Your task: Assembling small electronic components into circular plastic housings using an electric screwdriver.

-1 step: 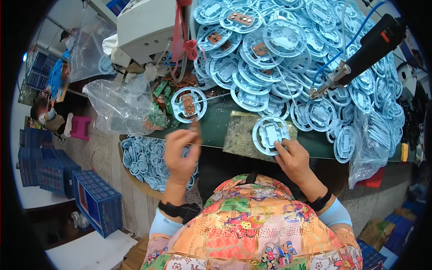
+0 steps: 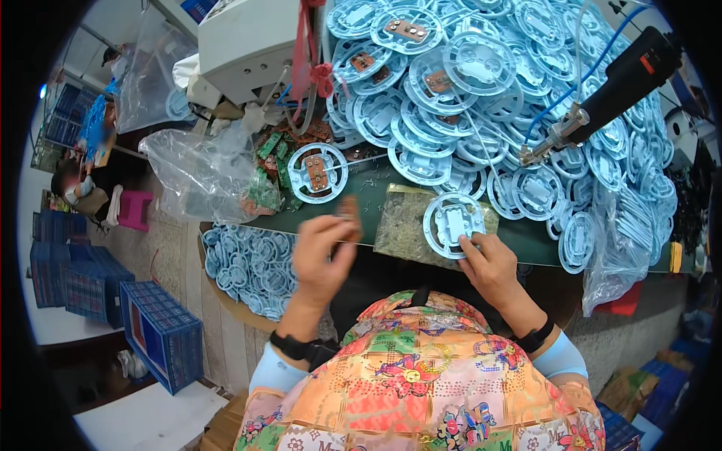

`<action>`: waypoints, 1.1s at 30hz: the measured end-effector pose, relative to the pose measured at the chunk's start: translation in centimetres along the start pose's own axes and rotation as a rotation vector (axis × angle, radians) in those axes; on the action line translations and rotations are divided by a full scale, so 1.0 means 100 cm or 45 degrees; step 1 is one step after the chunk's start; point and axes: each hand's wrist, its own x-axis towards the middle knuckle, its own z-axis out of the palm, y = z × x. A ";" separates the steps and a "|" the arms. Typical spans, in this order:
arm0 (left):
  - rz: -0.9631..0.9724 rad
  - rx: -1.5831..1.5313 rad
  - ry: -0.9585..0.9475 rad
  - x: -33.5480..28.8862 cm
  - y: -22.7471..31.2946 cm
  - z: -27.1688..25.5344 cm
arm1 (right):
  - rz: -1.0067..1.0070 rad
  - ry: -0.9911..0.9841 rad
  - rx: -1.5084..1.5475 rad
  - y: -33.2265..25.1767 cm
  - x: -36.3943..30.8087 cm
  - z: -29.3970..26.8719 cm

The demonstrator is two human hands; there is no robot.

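Observation:
In my left hand point(image 2: 322, 254), raised in front of the bench edge, is a small brown circuit board point(image 2: 349, 213), pinched in the fingers and smeared by motion. My right hand point(image 2: 487, 264) grips the lower right rim of a light-blue round plastic frame point(image 2: 453, 225). That frame lies over a mottled grey-green pad point(image 2: 398, 225) at the bench's front. Left of the pad lies another round frame with a brown board point(image 2: 317, 174) set in its middle. Behind it are heaped loose brown boards point(image 2: 307, 129) and green boards point(image 2: 266, 189).
Light-blue frames form a large pile point(image 2: 474, 105) across the back and right. A black electric screwdriver point(image 2: 609, 98) hangs above it. Small screws point(image 2: 368, 183) lie scattered on the green bench. A container of blue parts point(image 2: 252, 270) stands below left, near a clear plastic bag point(image 2: 199, 177).
My left hand has shifted right, toward the pad, carrying the brown circuit board. The right hand keeps its hold on the round frame, nearly still.

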 end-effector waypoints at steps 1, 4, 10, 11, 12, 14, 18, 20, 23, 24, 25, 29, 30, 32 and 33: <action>0.046 -0.052 -0.116 0.001 0.005 0.015 | 0.012 -0.022 -0.003 -0.001 0.000 -0.001; 0.107 -0.026 -0.375 -0.007 0.005 0.052 | 0.028 -0.047 -0.008 -0.002 0.002 0.000; 0.004 -0.054 -0.395 -0.014 0.009 0.053 | 0.047 -0.049 -0.060 0.004 -0.003 -0.007; -0.054 -0.068 -0.346 -0.015 0.008 0.054 | 0.045 -0.050 -0.060 0.004 -0.003 -0.009; -0.055 -0.072 -0.346 -0.012 0.009 0.058 | 0.045 -0.053 -0.062 0.004 -0.003 -0.010; -0.089 0.085 -0.381 -0.005 0.013 0.068 | 0.043 -0.046 -0.049 0.004 -0.002 -0.012; -0.135 0.154 -0.402 0.003 0.011 0.080 | 0.002 -0.051 -0.024 0.007 -0.005 -0.014; -0.089 0.097 -0.333 0.006 0.008 0.078 | -0.013 -0.046 -0.013 0.010 -0.007 -0.012; -0.084 0.088 -0.279 0.010 -0.001 0.073 | -0.007 -0.019 -0.021 0.010 -0.006 -0.010; -0.151 0.045 -0.288 0.011 -0.002 0.070 | -0.004 -0.018 -0.019 0.010 -0.006 -0.010; -0.150 0.046 -0.291 0.012 -0.004 0.068 | -0.002 -0.014 -0.011 0.011 -0.005 -0.010; -0.135 0.039 -0.267 0.020 -0.010 0.056 | -0.006 0.006 -0.016 0.014 -0.003 -0.008; -0.126 0.008 -0.292 0.021 -0.011 0.052 | -0.005 0.003 -0.017 0.016 -0.003 -0.008; -0.076 -0.079 -0.384 0.025 -0.010 0.048 | -0.033 0.059 -0.022 0.019 -0.003 -0.006; -0.077 -0.080 -0.383 0.027 -0.011 0.049 | -0.033 0.058 -0.023 0.021 -0.002 -0.005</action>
